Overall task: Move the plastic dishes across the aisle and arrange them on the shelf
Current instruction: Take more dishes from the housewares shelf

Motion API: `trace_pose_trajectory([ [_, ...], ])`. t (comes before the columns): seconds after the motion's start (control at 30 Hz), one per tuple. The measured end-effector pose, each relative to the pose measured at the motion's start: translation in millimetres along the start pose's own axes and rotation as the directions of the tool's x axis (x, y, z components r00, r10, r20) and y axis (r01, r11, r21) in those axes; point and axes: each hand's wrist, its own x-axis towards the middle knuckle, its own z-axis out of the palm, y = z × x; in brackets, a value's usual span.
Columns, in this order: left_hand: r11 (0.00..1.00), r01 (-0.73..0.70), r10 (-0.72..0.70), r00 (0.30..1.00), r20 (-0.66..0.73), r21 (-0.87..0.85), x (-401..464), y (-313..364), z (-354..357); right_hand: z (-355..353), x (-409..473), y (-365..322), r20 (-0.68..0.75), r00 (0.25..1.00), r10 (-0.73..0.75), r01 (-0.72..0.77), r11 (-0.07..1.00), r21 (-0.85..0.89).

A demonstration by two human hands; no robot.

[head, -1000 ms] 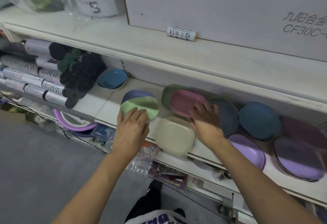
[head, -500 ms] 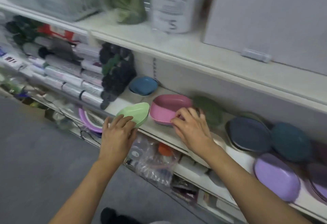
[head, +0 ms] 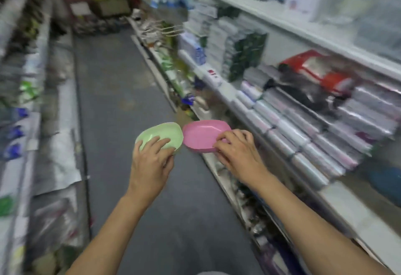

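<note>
Near the centre of the frame the left hand [head: 149, 161] gripped a light green dish [head: 161, 134] at its near edge, with the fingers curled over the rim into the hollow. Just to the right of it, the right hand [head: 236, 155] pinched a pink dish [head: 206, 134] at its near right rim, the fingertips bent over the edge. The two dishes were side by side above the grey aisle floor [head: 121, 92], and their rims met or almost met; I cannot tell which. Both dishes were tilted a little, with the open side facing up toward the camera.

On the right side of the frame a white shelf [head: 347, 201] carried rolls in clear plastic wrap [head: 299, 131] and a red package [head: 321, 68] behind them. On the left side stood another shelf unit [head: 36, 122], too blurred to read its goods.
</note>
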Motion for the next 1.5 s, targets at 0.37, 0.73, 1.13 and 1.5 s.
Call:
trace_pose_trajectory([
  [0.37,0.909,0.338,-0.344,0.939,-0.018,0.243,78,-243,-4,189,300,-71,-0.049,0.953,-0.300,0.302,0.915,0.268],
  [0.73,0.555,0.697,-0.696,0.688,-0.204,0.454,148,-434,-54,316,609,-168,-0.096,0.786,-0.610,0.580,0.676,0.454],
  [1.13,0.413,0.835,-0.757,0.536,-0.373,0.362,222,-732,-62,442,881,-341,-0.192,0.657,-0.729,0.730,0.551,0.405],
  [1.5,0.337,0.847,-0.782,0.495,-0.379,0.411,299,-940,-66,558,1070,-417,-0.144,0.655,-0.741,0.711,0.542,0.448],
])
